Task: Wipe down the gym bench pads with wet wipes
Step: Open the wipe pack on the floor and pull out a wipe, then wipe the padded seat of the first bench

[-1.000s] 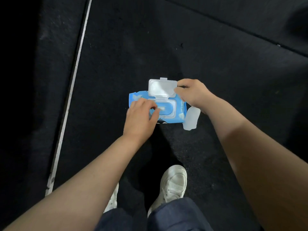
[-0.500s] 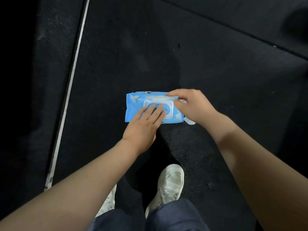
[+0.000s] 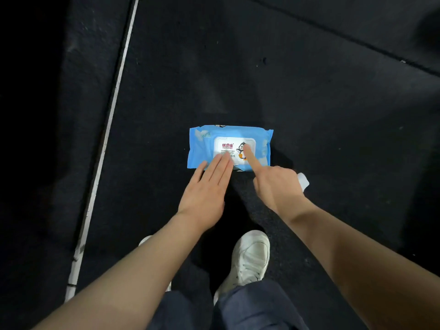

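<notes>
A blue wet wipes pack [image 3: 202, 144] lies flat on the black floor, its white lid [image 3: 226, 148] closed. My left hand [image 3: 204, 194] is flat, with straight fingertips resting on the pack's near edge. My right hand [image 3: 276, 186] presses its stretched index finger on the lid's right part. Its other fingers are curled round a white wet wipe [image 3: 302, 181], which pokes out on the hand's right side. No bench pad is in view.
A white line [image 3: 104, 144] runs down the black rubber floor at the left. A floor seam [image 3: 333, 34] crosses the upper right. My white shoe [image 3: 250, 258] and dark trouser legs [image 3: 250, 308] are below the hands.
The pack's lid stood open one second ago and is now closed. My right index finger has come onto the lid, and my left hand has slid back to the near edge.
</notes>
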`<state>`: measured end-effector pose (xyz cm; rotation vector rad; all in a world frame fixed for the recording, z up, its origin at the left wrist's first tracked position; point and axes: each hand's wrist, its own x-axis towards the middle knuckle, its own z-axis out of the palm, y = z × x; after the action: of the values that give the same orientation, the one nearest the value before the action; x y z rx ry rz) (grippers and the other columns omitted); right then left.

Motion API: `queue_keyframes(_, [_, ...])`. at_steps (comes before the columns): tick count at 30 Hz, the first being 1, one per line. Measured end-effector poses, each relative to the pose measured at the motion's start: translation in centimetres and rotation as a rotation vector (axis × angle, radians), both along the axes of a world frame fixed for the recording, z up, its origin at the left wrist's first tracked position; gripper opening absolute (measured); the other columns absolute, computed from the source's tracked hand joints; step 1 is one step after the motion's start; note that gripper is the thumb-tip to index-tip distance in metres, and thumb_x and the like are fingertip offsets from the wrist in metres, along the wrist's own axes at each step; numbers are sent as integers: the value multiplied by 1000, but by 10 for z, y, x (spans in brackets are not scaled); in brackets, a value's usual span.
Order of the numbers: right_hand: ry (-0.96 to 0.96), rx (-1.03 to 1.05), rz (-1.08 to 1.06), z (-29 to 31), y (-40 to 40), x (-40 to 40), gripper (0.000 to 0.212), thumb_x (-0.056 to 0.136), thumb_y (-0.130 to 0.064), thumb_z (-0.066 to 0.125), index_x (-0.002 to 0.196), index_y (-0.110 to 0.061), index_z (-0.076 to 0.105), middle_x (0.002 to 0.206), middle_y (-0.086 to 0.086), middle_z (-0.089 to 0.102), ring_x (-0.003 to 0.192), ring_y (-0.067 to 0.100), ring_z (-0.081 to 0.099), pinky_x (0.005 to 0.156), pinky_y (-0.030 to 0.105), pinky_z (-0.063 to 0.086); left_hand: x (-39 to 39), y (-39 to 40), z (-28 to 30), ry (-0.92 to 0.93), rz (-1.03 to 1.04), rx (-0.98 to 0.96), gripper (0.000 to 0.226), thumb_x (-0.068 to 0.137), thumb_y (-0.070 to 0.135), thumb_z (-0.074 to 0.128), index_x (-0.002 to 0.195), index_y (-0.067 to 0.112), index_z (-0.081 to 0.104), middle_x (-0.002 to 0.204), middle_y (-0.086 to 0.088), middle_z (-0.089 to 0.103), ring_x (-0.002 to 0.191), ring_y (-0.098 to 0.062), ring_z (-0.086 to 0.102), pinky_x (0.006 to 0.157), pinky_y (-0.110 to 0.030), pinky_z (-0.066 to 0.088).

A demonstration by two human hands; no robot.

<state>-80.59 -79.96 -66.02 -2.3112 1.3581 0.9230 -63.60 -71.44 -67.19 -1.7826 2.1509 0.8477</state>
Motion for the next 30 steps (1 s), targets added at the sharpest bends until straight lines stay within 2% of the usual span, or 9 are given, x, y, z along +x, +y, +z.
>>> queue_keyframes(5, [148,1,79,0,9,12,105,79,-5,51,144,-16,-32,49,-2,39,36,11,35,38,25,20,-9,-26,6,-42,-66,140,87,92,34,43,155,4,-9,164,-11,-15,152,-22,-13,124,-37,1])
queue_keyframes(8, [97,99,-17,6,1,18,103,82,-10,52,149,-25,-25,62,0,52,48,15,52,42,28,36,-13,-52,28,0,-4,309,83,91,31,51,157,7,7,165,-10,6,149,-28,17,118,-37,27])
queue_keyframes(10, [41,222,-222,23,-6,22,85,90,-18,46,151,-33,-10,70,-1,54,60,17,58,51,31,45,-5,-69,46,136,189,430,60,92,26,50,148,16,33,149,-7,42,124,-28,50,96,-36,48])
queue_keyframes(11, [4,232,-343,36,-7,23,70,92,-22,41,150,-34,3,73,-1,55,65,19,59,59,34,49,1,-71,55,193,281,450,50,93,25,48,143,20,41,140,-3,51,115,-26,54,86,-34,49])
queue_keyframes(14, [-231,241,-762,81,0,25,45,95,-28,33,139,-27,29,89,-1,59,79,22,59,77,39,49,18,-51,83,264,458,430,45,94,21,48,138,24,47,139,0,52,113,-24,54,81,-30,42])
queue_keyframes(19, [-734,276,-1196,184,5,39,35,93,-12,41,120,-29,56,84,-10,55,62,0,54,52,12,42,27,-23,160,641,754,394,33,90,27,63,120,40,61,123,12,61,96,-2,56,74,-16,43])
queue_keyframes(23, [-1002,184,-1177,282,-15,64,26,89,-13,56,97,-34,67,91,-11,68,76,-7,63,65,14,48,32,-49,249,840,682,353,30,86,41,68,113,50,57,108,31,64,97,11,59,76,-7,44])
queue_keyframes(28, [-1152,-12,-1060,404,-53,98,13,79,-19,66,76,-30,72,81,-16,71,76,-1,68,59,11,49,59,-84,358,913,809,33,6,93,28,65,88,24,64,90,11,70,90,-11,65,85,-37,51])
queue_keyframes(30, [-1154,-89,-1024,445,-64,108,12,83,-20,66,75,-29,70,79,-17,70,75,1,67,59,13,50,71,-89,401,944,849,-50,13,94,26,62,81,25,61,85,8,67,85,-14,64,81,-36,51])
